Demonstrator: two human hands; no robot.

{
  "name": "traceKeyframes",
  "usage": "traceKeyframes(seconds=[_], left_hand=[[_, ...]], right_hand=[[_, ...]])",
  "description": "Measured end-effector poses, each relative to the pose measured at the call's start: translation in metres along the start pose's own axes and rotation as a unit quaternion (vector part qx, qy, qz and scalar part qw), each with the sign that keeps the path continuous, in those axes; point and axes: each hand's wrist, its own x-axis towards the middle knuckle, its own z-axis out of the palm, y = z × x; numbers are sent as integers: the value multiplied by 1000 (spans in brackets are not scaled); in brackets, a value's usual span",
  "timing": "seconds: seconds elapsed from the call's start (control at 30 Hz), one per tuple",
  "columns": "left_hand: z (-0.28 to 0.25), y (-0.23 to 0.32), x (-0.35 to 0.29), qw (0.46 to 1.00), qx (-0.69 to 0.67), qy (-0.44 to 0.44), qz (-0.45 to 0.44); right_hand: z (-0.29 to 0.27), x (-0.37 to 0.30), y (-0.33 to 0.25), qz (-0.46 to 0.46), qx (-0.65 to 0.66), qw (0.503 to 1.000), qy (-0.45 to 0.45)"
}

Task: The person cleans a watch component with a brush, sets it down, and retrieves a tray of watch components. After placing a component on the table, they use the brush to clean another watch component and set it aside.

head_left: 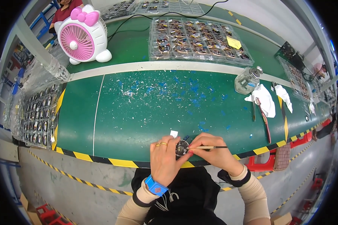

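Note:
At the near edge of the green bench [131, 120], my left hand [163, 157] is closed on a small round dark part [181, 148] with a pale rim. My right hand [218, 155] pinches a thin pale stick [208, 147] with a dark end pointing right. Its other end meets the right side of the round part; the fingers hide the exact contact. A small white square piece [174, 133] lies just beyond my left fingers. White and blue scraps [194, 90] are scattered farther up the bench.
A pink and white fan [79, 37] stands at the far left. Behind the bench sits a clear tray [199, 58] of wired parts; another tray [37, 116] is at left. On the right are a glass bottle [247, 80], white tissue [266, 101] and a red-handled tool [266, 125].

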Motion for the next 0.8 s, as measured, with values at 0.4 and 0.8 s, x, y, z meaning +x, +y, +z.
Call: traceKeyframes(seconds=[0.4, 0.8], left_hand=[[-5, 8, 2, 999, 35, -22, -24], [-28, 3, 12, 991, 2, -111, 72]], right_hand=[[31, -17, -4, 4, -41, 981, 188], [26, -32, -14, -98, -134, 979, 114]])
